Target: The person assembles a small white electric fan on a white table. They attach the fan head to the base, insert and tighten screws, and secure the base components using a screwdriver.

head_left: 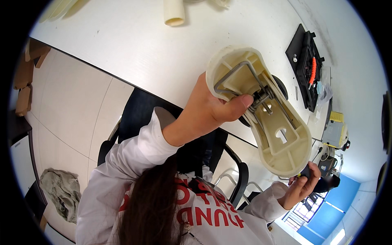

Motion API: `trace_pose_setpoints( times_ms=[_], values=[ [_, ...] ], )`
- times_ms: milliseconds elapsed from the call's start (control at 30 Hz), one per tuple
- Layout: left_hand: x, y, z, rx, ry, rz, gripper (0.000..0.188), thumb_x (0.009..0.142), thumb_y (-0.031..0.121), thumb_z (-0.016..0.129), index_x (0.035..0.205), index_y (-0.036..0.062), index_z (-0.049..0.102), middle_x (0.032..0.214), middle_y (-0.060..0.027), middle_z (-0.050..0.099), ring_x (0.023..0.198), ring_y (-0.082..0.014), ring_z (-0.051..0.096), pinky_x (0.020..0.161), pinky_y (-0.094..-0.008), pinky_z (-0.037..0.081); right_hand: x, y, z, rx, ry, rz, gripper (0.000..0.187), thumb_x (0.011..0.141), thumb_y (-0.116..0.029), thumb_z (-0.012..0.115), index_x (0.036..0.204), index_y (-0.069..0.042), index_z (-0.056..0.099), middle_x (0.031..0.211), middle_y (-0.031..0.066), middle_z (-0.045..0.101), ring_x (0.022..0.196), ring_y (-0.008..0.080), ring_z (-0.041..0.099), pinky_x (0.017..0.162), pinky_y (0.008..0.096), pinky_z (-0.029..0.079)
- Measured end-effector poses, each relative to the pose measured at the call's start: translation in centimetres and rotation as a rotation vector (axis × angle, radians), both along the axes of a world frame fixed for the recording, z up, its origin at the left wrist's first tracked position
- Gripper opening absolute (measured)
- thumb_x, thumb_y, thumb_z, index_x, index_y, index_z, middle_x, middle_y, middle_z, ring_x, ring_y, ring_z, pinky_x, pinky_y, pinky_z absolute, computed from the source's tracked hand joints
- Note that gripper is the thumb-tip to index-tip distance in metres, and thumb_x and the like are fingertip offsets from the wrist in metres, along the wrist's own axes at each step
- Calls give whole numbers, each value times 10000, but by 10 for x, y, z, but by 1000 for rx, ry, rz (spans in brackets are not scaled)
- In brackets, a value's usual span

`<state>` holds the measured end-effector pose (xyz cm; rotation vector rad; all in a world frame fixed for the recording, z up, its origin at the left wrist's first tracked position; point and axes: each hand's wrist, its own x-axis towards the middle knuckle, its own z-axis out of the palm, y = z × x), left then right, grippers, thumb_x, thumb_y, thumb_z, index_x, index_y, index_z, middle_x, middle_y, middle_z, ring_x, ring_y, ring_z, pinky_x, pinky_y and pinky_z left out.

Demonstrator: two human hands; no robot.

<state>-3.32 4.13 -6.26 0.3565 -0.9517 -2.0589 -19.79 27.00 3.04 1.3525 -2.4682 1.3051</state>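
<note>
In my left hand (210, 108) is a cream plastic housing (281, 143) shaped like a figure eight, its hollow ribbed side toward me. The thumb presses inside it, beside a coil spring (261, 97) on a short metal pin. A bent metal wire frame (237, 69) runs along the hollow. Dark rounded parts (280, 86) show behind the housing's edges. By the housing's lower right end, my right hand (302, 190) has its fingers curled round a dark handle with a yellow part (304, 171). The far end of that handle is hidden behind the housing.
A white table (134, 49) stretches ahead, with a cream tube (174, 14) at its far side. An open black tool case (307, 69) holding an orange flexible shaft (313, 72) lies at the right. Beyond it stands a yellow and grey box (335, 130). A chair (241, 179) is close to me.
</note>
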Motion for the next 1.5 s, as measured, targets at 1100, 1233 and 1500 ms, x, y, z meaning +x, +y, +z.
trace_pose_setpoints(
  times_ms=[1100,1233,1500],
  values=[
    [1,2,0,13,18,24,541,747,252,681,1165,-3,451,1001,-69,574,909,-128,534,779,-270,455,-1,-3,-10,-52,-47,19,536,834,-485,523,1116,-41,417,943,140,511,593,111,491,419,163,343],
    [-2,-1,-3,-43,-12,32,538,753,268,675,1162,-2,452,993,-67,575,898,-124,533,769,-266,453,7,-8,-5,-81,-74,151,483,783,-253,639,1152,-68,388,1187,196,389,778,136,508,435,172,397],
    [0,0,0,-35,-14,40,546,749,273,683,1156,4,439,1002,-67,550,901,-127,518,760,-263,446,1,0,-6,26,-33,-63,572,856,-546,427,1100,-29,443,943,111,487,582,130,506,451,187,393]
  ],
)
